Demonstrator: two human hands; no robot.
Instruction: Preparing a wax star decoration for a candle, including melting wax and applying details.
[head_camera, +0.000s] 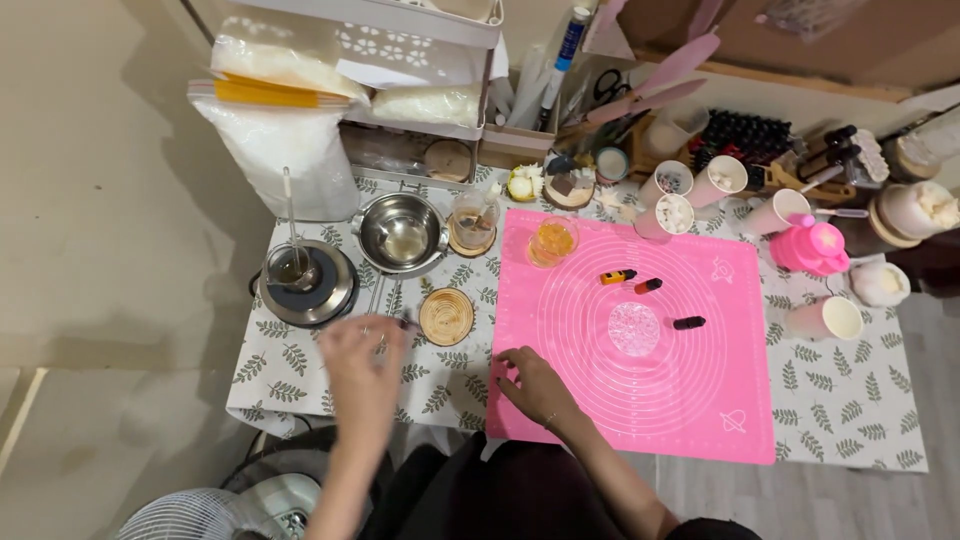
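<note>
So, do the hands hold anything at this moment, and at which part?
The left hand is blurred; its fingers meet the handle of the steel pot, but a closed grip cannot be told. The right hand holds nothing; it rests on the pink mat edge.

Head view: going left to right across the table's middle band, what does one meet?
Round hot plate with a small pot → steel bowl → round wooden coaster → glass of amber liquid → clear round mould → small dark bottle → pink-white cup.

Mat (700, 400): right of coaster (446, 316)
Bowl (402, 233): behind coaster
Mould (634, 328): on mat
Left hand (362, 365): before bowl
Right hand (530, 385): on mat's edge
</note>
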